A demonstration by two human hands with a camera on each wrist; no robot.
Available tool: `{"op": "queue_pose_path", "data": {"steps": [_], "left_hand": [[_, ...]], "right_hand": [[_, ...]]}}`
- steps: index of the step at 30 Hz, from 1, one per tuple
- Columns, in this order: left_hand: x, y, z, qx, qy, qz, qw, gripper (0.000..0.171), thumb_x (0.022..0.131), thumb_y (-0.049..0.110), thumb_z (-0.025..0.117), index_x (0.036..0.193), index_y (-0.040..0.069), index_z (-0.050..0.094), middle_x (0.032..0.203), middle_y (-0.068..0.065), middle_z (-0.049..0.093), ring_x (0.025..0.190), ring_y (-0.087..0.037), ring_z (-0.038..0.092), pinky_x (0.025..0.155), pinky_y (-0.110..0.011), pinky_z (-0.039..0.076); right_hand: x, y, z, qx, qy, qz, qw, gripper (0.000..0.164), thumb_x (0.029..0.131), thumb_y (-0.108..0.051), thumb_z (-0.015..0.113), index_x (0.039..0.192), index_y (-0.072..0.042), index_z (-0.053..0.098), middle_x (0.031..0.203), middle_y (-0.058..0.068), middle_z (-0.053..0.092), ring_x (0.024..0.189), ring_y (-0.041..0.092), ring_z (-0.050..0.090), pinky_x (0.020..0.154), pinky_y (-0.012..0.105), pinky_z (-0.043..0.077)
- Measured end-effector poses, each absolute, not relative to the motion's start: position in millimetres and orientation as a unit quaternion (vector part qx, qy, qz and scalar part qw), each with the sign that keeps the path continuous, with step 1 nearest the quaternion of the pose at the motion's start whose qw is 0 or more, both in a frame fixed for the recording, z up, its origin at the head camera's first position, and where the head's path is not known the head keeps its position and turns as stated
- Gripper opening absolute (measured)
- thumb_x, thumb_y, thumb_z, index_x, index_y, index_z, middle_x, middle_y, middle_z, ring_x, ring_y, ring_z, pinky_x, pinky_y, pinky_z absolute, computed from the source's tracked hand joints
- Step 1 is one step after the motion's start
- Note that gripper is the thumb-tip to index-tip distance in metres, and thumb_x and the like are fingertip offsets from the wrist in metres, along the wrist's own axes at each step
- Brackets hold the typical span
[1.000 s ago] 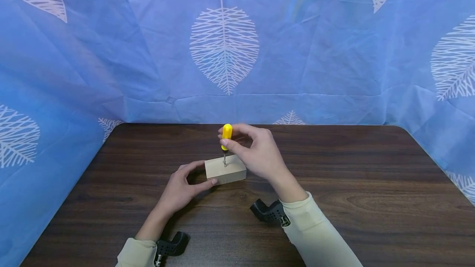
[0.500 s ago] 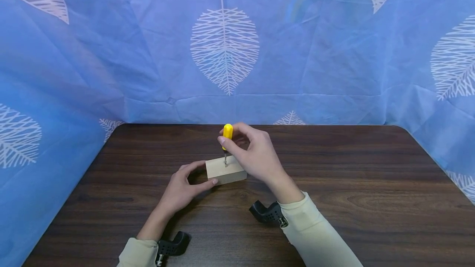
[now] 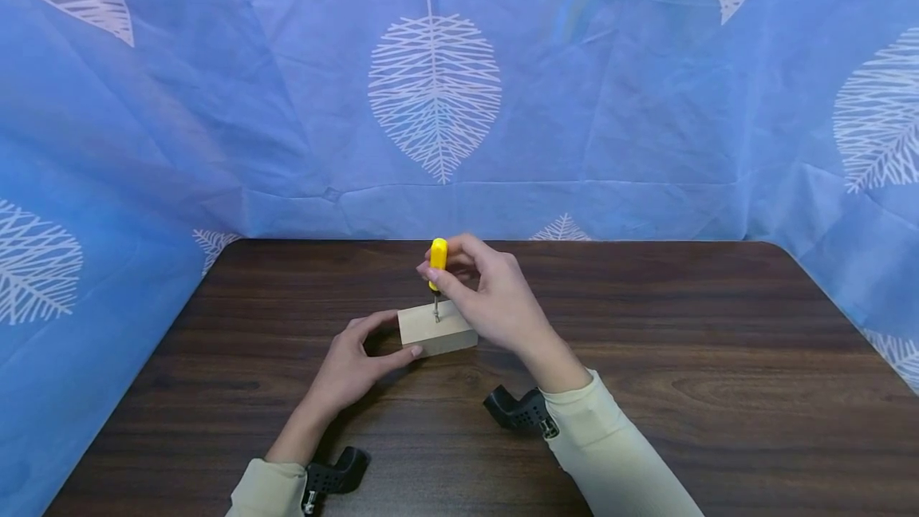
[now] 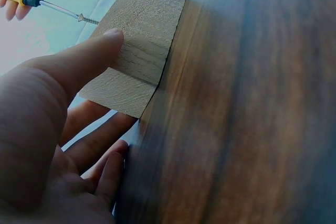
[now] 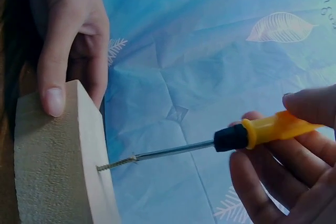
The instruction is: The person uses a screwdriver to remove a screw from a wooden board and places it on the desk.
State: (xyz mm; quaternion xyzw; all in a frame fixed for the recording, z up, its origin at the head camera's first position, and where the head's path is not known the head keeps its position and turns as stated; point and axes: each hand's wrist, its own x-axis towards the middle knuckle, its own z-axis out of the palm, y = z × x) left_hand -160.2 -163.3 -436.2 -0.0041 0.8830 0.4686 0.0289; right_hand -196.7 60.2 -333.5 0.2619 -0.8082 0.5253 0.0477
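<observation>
A pale wooden block [image 3: 438, 335] lies on the dark table, with a screw [image 5: 116, 164] standing partly sunk in its top face. My left hand [image 3: 349, 365] grips the block's left end, thumb [image 4: 97, 51] on the near side and fingers behind. Above the block, my right hand [image 3: 498, 297] pinches the yellow handle of a screwdriver [image 5: 268, 132] between thumb and fingers. The screwdriver's metal shaft points down, and its tip meets the screw's head. Much of the screw's thread still shows above the wood in the right wrist view.
The dark wood-grain table [image 3: 682, 341] spreads around both hands. A blue cloth [image 3: 301, 102] with white leaf prints hangs behind and beside it. Black wrist-camera mounts [image 3: 518, 409] sit under both forearms, just above the tabletop.
The right fingers and thumb shift slightly on the screwdriver's handle, which tilts a little. The block and the left hand stay in nearly the same place.
</observation>
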Motion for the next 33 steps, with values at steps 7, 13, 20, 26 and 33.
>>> {"op": "queue_pose_path", "data": {"steps": [7, 13, 20, 26, 33], "left_hand": [[-161.3, -162.2, -436.2, -0.012, 0.882, 0.47, 0.031, 0.069, 0.091, 0.046, 0.087, 0.151, 0.022, 0.063, 0.153, -0.007, 0.062, 0.148, -0.035, 0.05, 0.121, -0.07, 0.037], [-161.2, -161.7, -436.6, -0.011, 0.88, 0.474, 0.035, 0.067, 0.091, 0.045, 0.087, 0.15, 0.022, 0.064, 0.153, -0.007, 0.062, 0.149, -0.035, 0.049, 0.122, -0.07, 0.036], [-161.7, -161.6, -436.5, -0.004, 0.881, 0.472, 0.032, 0.067, 0.091, 0.044, 0.087, 0.15, 0.022, 0.064, 0.153, -0.007, 0.062, 0.148, -0.035, 0.049, 0.121, -0.07, 0.037], [-161.3, -162.4, -436.4, -0.008, 0.881, 0.472, 0.032, 0.066, 0.091, 0.045, 0.088, 0.149, 0.023, 0.065, 0.152, -0.006, 0.063, 0.148, -0.035, 0.05, 0.121, -0.069, 0.037], [-160.0, -163.8, -435.9, -0.006, 0.88, 0.474, 0.032, 0.066, 0.091, 0.044, 0.088, 0.149, 0.023, 0.064, 0.151, -0.006, 0.063, 0.146, -0.034, 0.051, 0.121, -0.068, 0.037]], "right_hand": [[-198.1, 59.0, -335.4, 0.259, -0.807, 0.526, 0.068, 0.017, 0.102, -0.022, 0.077, 0.116, -0.016, 0.071, 0.104, -0.002, 0.082, 0.091, 0.011, 0.073, 0.086, 0.035, 0.061], [-197.1, 59.7, -337.8, 0.24, -0.814, 0.525, 0.059, 0.02, 0.098, -0.026, 0.082, 0.113, -0.017, 0.072, 0.101, -0.004, 0.081, 0.091, 0.013, 0.073, 0.078, 0.038, 0.059], [-198.2, 60.3, -339.6, 0.255, -0.804, 0.532, 0.07, 0.015, 0.1, -0.022, 0.08, 0.113, -0.017, 0.075, 0.103, -0.003, 0.083, 0.091, 0.013, 0.076, 0.078, 0.037, 0.059], [-197.3, 59.6, -338.4, 0.256, -0.805, 0.531, 0.068, 0.015, 0.103, -0.021, 0.076, 0.116, -0.016, 0.074, 0.108, -0.001, 0.084, 0.096, 0.012, 0.077, 0.081, 0.035, 0.059], [-196.0, 58.9, -336.0, 0.255, -0.808, 0.529, 0.055, 0.019, 0.103, -0.02, 0.076, 0.121, -0.016, 0.072, 0.112, -0.001, 0.083, 0.1, 0.015, 0.078, 0.084, 0.038, 0.06]]}}
